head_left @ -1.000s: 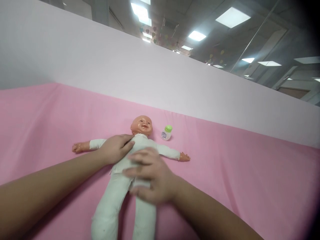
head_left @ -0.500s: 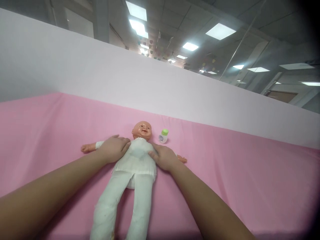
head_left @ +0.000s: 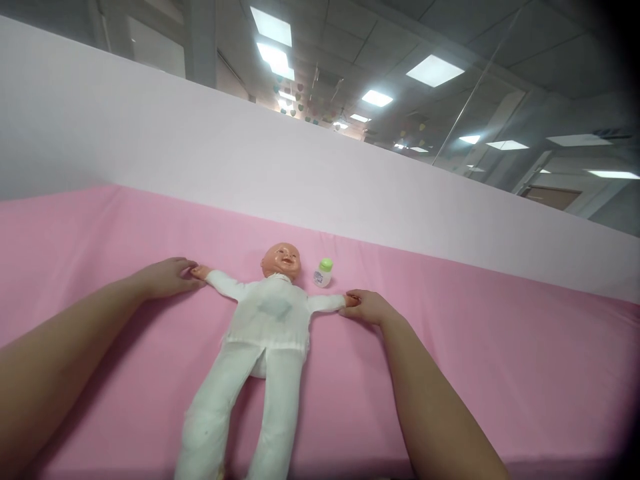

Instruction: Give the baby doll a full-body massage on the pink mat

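Note:
A baby doll [head_left: 270,320] lies on its back, with a hard plastic head and a white cloth body. Its arms stretch out to both sides and its legs point towards me. My left hand [head_left: 173,277] has its fingers around the doll's small hand at the left. On the other side, my right hand [head_left: 370,307] grips the doll's other hand between thumb and fingers. A small clear bottle with a green cap [head_left: 323,273] stands beside the doll's head, touched by neither hand.
Pink cloth [head_left: 500,360] covers the surface under the doll and has some creases. Behind it rises a white wall [head_left: 250,160]. Above the wall, glass shows ceiling lights [head_left: 435,70] and hanging heart-shaped decorations.
Both my hands have moved outward from the doll's chest and shoulders along its arms to its hands. The doll's arm on the left now lies higher. The bottle stays in place.

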Available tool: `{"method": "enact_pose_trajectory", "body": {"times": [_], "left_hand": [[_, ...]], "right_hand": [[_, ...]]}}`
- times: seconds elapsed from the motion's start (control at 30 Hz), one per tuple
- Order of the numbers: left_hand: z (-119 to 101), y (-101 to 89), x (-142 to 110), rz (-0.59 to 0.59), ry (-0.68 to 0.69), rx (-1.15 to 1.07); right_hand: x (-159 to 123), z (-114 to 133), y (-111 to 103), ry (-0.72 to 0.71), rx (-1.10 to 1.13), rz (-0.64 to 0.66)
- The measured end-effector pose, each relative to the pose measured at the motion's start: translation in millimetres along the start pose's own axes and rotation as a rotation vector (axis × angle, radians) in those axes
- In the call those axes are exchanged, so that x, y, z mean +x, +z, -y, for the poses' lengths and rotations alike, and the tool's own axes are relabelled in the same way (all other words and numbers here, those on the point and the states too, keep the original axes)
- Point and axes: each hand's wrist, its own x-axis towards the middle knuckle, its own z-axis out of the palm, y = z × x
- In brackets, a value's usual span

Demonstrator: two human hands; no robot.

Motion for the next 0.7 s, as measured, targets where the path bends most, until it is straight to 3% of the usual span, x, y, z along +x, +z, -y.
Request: {"method": "enact_pose_trajectory", "body": {"times": [0.1,0.23,0.37,0.47,0.57,0.7], "left_hand": [[-1.3,11.2,3.5,-0.038,0.032,-0.059],[-10.3,19.4,4.1,-0.086,-0.045,-0.203],[-17.9,19.0,0.7,-0.15,-0.083,-0.318],[-25.1,19.7,-1.6,-0.097,-0.079,-0.597],[-32.0,23.4,-1.0,-0.076,-0.171,-0.883],[-33.2,27.7,3.1,-0.121,-0.289,-0.96]], "right_hand": [[5.2,1.2,5.1,-0.042,0.031,-0.061],[11.8,-0.2,8.6,-0.087,0.086,-0.133],[18.8,-9.2,14.1,-0.036,0.309,-0.139],[21.9,-11.4,21.0,0.011,0.441,-0.111],[20.6,-6.9,24.7,0.083,0.68,-0.075],[15.9,1.0,23.0,0.113,1.057,0.042]]}}
